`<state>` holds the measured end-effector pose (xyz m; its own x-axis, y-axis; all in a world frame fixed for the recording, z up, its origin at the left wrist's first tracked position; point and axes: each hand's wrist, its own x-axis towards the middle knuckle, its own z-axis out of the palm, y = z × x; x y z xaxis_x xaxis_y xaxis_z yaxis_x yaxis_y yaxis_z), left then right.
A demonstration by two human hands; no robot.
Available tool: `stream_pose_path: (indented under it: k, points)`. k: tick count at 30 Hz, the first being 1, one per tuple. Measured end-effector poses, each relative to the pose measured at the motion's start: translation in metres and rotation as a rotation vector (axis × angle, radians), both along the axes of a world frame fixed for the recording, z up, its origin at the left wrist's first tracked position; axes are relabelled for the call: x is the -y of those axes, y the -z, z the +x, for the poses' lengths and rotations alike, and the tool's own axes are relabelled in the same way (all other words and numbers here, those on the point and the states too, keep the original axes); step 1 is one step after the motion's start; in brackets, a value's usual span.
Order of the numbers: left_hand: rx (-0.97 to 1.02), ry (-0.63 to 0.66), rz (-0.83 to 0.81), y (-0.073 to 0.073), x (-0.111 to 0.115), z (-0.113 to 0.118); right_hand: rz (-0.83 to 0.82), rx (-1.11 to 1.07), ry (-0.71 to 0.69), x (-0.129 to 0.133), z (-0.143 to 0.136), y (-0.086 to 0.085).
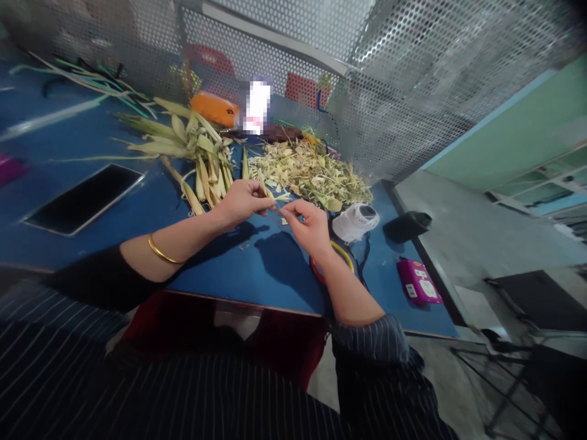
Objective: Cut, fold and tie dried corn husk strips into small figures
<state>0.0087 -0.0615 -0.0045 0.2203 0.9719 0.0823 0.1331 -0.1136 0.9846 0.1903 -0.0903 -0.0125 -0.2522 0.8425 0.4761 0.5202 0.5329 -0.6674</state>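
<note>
My left hand [244,201] is pinched on a pale corn husk piece [269,192], whose narrow ends stick out past the fingers. Fingertips of my right hand [308,225] press together just to the right, almost touching the left ones; what they grip is too small to make out. Behind the left hand lies a bunch of dried corn husks [208,162]. A heap of shredded husk bits [307,171] spreads behind both hands. Close to my right wrist, a cone of white thread [355,223] lies tilted on the blue table [229,269].
A phone [85,198] lies at the left. Under my right wrist are red and yellow rings [343,252]. A dark cone [408,226] and a purple packet [419,281] sit by the right edge. An orange pouch [214,109] rests before the perforated metal screen [275,36].
</note>
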Motion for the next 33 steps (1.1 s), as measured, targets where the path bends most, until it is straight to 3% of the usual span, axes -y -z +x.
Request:
stream_pose_path:
  k: [2,4,6,8,11,14,17,20,23,26,29,33]
  points:
    - [-0.142,0.052,0.049,0.003,0.001,0.0,0.128,0.132,-0.006,0.003,0.0,-0.003]
    - [-0.22,0.229,0.019,0.002,0.003,-0.002,0.155,0.189,-0.01,0.002,0.001,-0.004]
    - [-0.186,0.448,-0.071,-0.001,0.005,-0.004,0.095,0.147,-0.008,-0.001,0.004,-0.003]
    - [-0.071,0.548,-0.135,-0.006,0.006,-0.007,-0.027,0.049,-0.015,-0.005,0.006,-0.002]
    - [0.094,0.433,-0.123,-0.01,0.004,-0.008,-0.229,-0.11,-0.039,-0.01,0.007,0.0]
    - [0.162,0.273,-0.106,-0.006,0.0,-0.005,-0.303,-0.208,-0.05,-0.01,0.006,0.003]
    - [0.169,0.118,-0.111,-0.001,-0.001,-0.001,-0.244,-0.19,-0.006,-0.006,0.003,0.004]
    - [0.093,0.053,-0.069,0.002,0.0,0.002,-0.046,-0.022,0.02,0.0,0.002,0.002]
    - [-0.119,0.074,0.05,0.002,0.003,0.002,0.185,0.259,0.02,0.004,0.001,-0.003]
    - [-0.267,0.218,0.035,0.001,0.006,0.0,0.225,0.353,0.008,0.004,0.0,-0.004]
    - [-0.132,0.353,-0.116,-0.001,0.006,-0.002,0.088,0.138,0.021,-0.002,0.002,-0.003]
    - [0.053,0.347,-0.224,-0.004,0.004,-0.005,-0.196,-0.229,0.027,-0.008,0.006,-0.001]
